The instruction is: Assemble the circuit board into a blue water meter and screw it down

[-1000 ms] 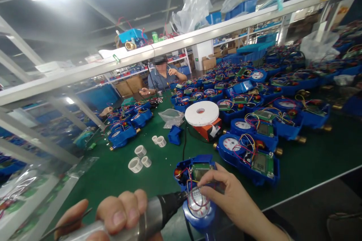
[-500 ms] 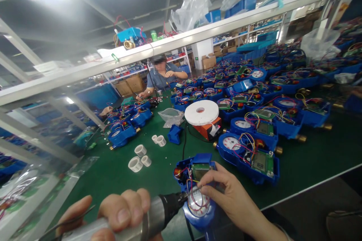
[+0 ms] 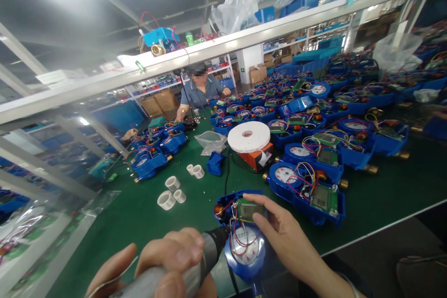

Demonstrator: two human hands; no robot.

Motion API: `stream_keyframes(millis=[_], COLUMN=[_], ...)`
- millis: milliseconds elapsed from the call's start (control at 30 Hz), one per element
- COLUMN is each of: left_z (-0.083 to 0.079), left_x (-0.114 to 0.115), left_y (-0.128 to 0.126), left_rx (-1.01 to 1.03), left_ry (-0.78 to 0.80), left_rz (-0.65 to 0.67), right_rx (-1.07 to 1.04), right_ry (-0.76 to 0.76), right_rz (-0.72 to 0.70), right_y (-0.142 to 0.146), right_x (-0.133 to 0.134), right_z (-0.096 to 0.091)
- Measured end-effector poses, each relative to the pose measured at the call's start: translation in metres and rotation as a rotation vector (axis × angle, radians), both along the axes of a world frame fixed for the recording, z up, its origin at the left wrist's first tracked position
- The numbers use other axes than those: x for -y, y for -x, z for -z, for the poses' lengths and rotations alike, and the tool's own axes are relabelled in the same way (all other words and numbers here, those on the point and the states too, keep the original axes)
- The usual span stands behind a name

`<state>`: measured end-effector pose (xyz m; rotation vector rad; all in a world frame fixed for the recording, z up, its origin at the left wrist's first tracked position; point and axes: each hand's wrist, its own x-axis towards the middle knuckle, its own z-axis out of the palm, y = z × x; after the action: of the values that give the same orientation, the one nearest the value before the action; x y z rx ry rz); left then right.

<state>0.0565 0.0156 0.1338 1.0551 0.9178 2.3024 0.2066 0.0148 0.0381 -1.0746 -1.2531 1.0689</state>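
Observation:
My left hand [image 3: 174, 260] is wrapped round a grey electric screwdriver [image 3: 200, 265] with a black nose. Its tip points at the inside of an opened blue water meter [image 3: 244, 265], between the dial and the upper compartment. My right hand [image 3: 282, 230] has thumb and index finger on either side of the green display board [image 3: 246, 212], which sits in that compartment. Thin red, yellow and dark wires [image 3: 240, 242] loop over the white dial. The tip's exact contact point is hidden, as are the right hand's other fingers.
Several opened blue meters [image 3: 307, 191] stand in rows on the right; more lie at left. A white tape roll [image 3: 248, 137] rests on an orange box [image 3: 256, 158]. White label rolls [image 3: 165, 200], a blue cover [image 3: 215, 163] and a plastic bag [image 3: 211, 142] lie ahead. A co-worker [image 3: 200, 88] sits opposite.
My right thumb and index finger have let go of the wires and spread up onto the display board. The screwdriver tip has shifted slightly up, towards the upper compartment.

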Motion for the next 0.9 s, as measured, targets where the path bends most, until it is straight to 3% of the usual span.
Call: stream_keyframes(millis=[267,533,900], left_z=[0.003,0.014,0.016], left_x=[0.000,-0.006,-0.011], left_y=[-0.013,-0.006,-0.012], left_rx=[-0.117,-0.171,-0.196], left_ry=[-0.040,-0.069,-0.040], left_rz=[-0.062,-0.061,0.016], right_rx=[-0.022,0.000,-0.008], right_ry=[0.013,0.008,0.032], right_rz=[0.002,0.033,0.021], right_y=[0.001,-0.001,-0.004], right_x=[-0.004,-0.002,-0.006], right_z=[0.004,-0.003,-0.006])
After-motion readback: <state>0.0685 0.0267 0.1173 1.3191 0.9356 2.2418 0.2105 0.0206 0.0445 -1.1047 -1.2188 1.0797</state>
